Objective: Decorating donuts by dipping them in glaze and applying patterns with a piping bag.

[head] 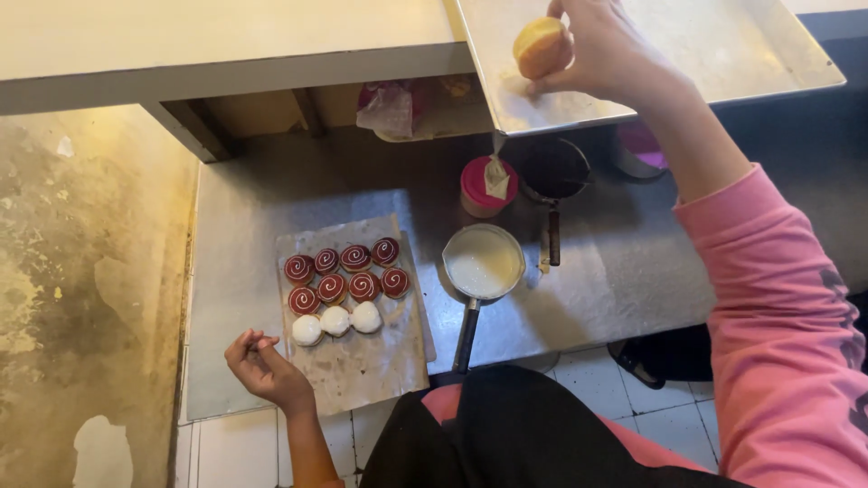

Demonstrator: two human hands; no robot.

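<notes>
Right hand (606,54) pinches a plain golden doughnut (542,47) over the metal tray (723,54) up top. Left hand (262,366) curled loosely, seemingly empty, beside glazed doughnuts (344,289) on paper. Doughnut could slip from the fingertip grip and drop. Saucepan of white icing (484,262) and pink tub (488,185) sit between.

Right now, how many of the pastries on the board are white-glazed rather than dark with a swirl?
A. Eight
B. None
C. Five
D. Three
D: the board carries three plain white pastries in its near row, behind eight dark swirled ones; the left hand rests beside them, and the right hand holds an unglazed bun over the tray.
</notes>
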